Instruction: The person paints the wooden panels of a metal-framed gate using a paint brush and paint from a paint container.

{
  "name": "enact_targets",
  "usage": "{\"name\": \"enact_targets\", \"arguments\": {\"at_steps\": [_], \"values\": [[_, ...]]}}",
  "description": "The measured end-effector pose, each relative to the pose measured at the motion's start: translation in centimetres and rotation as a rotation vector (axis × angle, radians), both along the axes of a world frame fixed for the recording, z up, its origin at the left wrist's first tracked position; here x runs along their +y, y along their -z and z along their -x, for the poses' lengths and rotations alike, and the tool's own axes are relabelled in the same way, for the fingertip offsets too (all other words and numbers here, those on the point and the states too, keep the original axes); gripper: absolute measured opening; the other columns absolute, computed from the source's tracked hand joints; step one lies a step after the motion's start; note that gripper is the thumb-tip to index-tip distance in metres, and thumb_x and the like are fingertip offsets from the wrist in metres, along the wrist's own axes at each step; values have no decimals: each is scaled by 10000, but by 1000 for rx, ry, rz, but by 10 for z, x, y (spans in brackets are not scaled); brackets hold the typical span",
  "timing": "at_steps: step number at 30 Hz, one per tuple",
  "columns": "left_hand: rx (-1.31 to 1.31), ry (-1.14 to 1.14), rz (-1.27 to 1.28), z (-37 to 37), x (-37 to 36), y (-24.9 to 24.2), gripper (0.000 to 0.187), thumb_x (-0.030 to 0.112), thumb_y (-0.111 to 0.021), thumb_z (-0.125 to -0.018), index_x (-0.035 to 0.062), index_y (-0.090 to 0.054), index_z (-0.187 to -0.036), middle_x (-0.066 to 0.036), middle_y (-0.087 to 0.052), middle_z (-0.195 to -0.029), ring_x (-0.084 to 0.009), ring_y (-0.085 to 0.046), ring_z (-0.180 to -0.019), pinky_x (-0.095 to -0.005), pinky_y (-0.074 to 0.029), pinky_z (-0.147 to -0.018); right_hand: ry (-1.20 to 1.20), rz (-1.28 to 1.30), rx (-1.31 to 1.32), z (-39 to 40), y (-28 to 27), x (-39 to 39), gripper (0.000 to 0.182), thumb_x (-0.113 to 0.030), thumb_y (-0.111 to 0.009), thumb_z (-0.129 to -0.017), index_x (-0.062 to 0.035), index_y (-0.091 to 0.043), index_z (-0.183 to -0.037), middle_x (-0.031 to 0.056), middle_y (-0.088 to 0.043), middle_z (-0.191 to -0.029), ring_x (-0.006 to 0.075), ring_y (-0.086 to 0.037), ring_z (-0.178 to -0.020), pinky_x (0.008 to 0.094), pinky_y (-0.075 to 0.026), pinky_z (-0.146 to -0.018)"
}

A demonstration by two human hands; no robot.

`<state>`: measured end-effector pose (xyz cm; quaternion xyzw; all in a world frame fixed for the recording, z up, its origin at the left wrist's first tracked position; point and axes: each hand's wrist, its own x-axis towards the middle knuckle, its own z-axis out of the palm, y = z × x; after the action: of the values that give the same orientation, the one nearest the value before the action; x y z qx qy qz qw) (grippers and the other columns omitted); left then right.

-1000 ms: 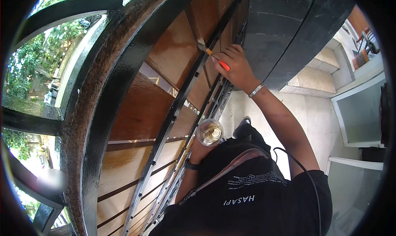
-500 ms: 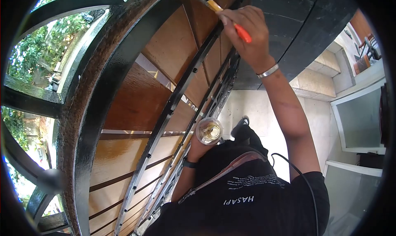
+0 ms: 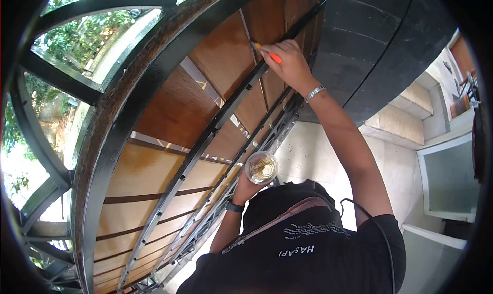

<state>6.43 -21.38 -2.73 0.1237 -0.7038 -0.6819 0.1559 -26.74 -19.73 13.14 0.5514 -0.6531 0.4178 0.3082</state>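
Observation:
My right hand (image 3: pixel 291 63) is closed on a paintbrush (image 3: pixel 276 58) with an orange handle end and a yellow ferrule part. The brush tip meets the brown wooden panels (image 3: pixel 226 50) near a gap between two boards, beyond a black metal bar. Lower down, my left hand (image 3: pixel 247 187) is wrapped round a clear plastic cup (image 3: pixel 261 167) with a pale yellowish liquid inside. The cup is beside the black metal frame (image 3: pixel 203 140). Some boards look darker and glossy, others lighter.
A curved black frame edge (image 3: pixel 115 119) runs along the left, with plants (image 3: pixel 61 32) behind its openings. Dark panels (image 3: pixel 354 32) stand at the top right. Stone steps (image 3: pixel 398 114) and a white-framed glass door (image 3: pixel 449 176) are on the right.
My right hand has moved down and left with the brush, from the upper frame edge to the panel boards. The view has shifted slightly; my left hand still holds the cup.

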Motion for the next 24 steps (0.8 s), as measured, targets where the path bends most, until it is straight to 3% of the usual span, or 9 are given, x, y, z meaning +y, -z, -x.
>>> {"name": "enact_targets", "arguments": {"at_steps": [3,5,7,9,11,13,15,20,24], "values": [[33,-22,-6,1,13,-8,744,12,-843,-713,5,-458,-1350,-100,-559,-1306,-200,-550,-1218,-348,-438,-1053,41,122,72,-6,-39,10,127,-91,-699,-856,-45,-689,-974,92,-689,-888,271,-621,-817,391,-444,-835],[3,-68,35,1,28,-8,742,17,-841,-715,10,-459,-1351,-99,-559,-1303,-195,-551,-1211,-346,-434,-1049,43,216,127,-12,-51,28,152,-95,-709,-838,-60,-692,-985,88,-673,-841,272,-613,-790,384,-446,-816],[12,-73,14,1,48,-7,744,24,-841,-715,12,-460,-1353,-100,-560,-1305,-197,-550,-1213,-345,-430,-1052,53,319,187,-18,-50,54,179,-99,-719,-821,-74,-695,-997,84,-657,-794,274,-605,-763,376,-448,-797],[23,-75,-6,3,60,-7,746,30,-841,-715,14,-460,-1356,-101,-561,-1306,-198,-549,-1215,-344,-425,-1056,47,418,53,-25,-30,94,198,-64,-725,-823,-67,-687,-1017,93,-658,-798,282,-608,-773,378,-464,-773],[-50,-54,67,4,76,-6,769,52,-849,-705,14,-457,-1365,-108,-559,-1322,-206,-542,-1233,-349,-419,-1064,22,405,-307,-44,12,127,156,-83,-676,-900,-52,-680,-1052,100,-679,-848,229,-653,-776,343,-497,-748],[-60,-53,32,3,88,0,792,69,-858,-696,11,-453,-1374,-117,-550,-1347,-216,-529,-1256,-356,-416,-1071,-101,300,-955,-65,59,163,186,-145,-608,-972,-7,-659,-1087,89,-693,-901,178,-680,-784,291,-521,-735],[-54,-61,24,6,98,-2,808,77,-865,-689,10,-449,-1379,-122,-551,-1358,-223,-533,-1260,-365,-420,-1071,-155,230,-1219,-76,91,207,264,-188,-561,-1006,49,-631,-1100,93,-693,-925,152,-686,-771,249,-524,-727],[-80,-227,218,12,115,2,784,177,-888,-671,-2,-499,-1328,-156,-627,-1238,-248,-606,-1159,-371,-470,-995,-154,282,-1201,-94,76,311,253,-143,-532,-1005,72,-603,-1118,132,-688,-928,190,-681,-837,292,-530,-785],[-109,-202,415,28,134,-27,726,202,-882,-652,33,-562,-1282,-171,-624,-1212,-337,-602,-1138,-398,-468,-988,-259,189,-1083,-115,45,366,201,-77,-568,-945,64,-640,-1070,142,-679,-890,200,-663,-833,310,-532,-796]]}}
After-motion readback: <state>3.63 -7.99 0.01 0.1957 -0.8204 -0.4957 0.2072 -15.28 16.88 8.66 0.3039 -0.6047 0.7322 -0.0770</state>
